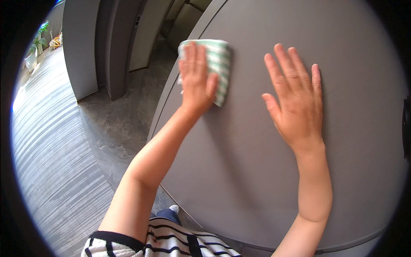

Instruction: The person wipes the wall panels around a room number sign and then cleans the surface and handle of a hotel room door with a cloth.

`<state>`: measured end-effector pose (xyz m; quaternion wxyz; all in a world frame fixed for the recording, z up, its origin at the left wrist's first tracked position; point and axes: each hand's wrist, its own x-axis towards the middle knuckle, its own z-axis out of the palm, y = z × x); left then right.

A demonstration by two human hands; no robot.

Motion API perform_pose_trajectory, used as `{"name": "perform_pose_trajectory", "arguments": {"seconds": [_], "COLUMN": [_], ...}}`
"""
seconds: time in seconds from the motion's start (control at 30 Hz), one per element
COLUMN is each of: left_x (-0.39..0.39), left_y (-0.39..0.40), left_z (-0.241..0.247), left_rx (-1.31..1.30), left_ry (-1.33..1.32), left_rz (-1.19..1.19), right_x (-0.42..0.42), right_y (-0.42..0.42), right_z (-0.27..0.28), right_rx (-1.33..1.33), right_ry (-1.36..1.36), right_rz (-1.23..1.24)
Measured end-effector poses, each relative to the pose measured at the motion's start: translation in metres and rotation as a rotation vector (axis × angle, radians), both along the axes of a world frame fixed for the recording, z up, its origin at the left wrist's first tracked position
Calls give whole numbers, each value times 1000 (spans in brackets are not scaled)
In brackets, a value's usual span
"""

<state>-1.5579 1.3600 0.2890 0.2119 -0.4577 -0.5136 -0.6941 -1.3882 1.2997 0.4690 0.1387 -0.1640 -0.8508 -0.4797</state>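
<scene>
A green-and-white striped cloth (221, 61) lies folded against a large flat gray panel (257, 154), close to the panel's left edge. On the cloth rests my left hand (197, 75), fingers extended and pressing it to the surface; hand and cloth are slightly blurred. To the right, my right hand (297, 96) is spread with its palm toward the same panel and holds nothing. Whether the whole right palm touches the panel cannot be told.
Left of the panel stand dark gray upright panels (82, 48) beside a doorway. Below is dark stone-patterned floor (118, 122), meeting a striped gray carpet (61, 154). A potted plant (31, 61) stands far left. A dark fitting (406, 123) sits at the far right.
</scene>
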Motion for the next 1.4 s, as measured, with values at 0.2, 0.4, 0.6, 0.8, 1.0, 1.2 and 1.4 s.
{"name": "perform_pose_trajectory", "arguments": {"seconds": [0.2, 0.4, 0.6, 0.8, 1.0, 1.2, 1.4], "left_x": [87, 164, 60, 47, 129, 68, 23], "left_y": [-43, -127, -31, -19, -44, -35, -8], "left_z": [-77, -187, -84, -179, -303, -128, -192], "left_rx": [-126, -437, -78, -102, -460, -30, -130], "left_ry": [64, 294, -163, -372, -814, -2, -510], "left_rz": [-185, -605, -132, -40, -228, -193, -92], "right_x": [-7, -16, -9, -17, -17, -21, -17], "right_y": [4, 5, -3, -5, 7, 1, -4], "right_z": [-21, -56, -74, -83, -92, -92, -91], "right_rx": [99, 61, -17, -36, -96, -106, -127], "right_ry": [-45, -181, -362, -350, -327, -321, -293], "right_rz": [-169, -209, -244, -222, -224, -194, -192]}}
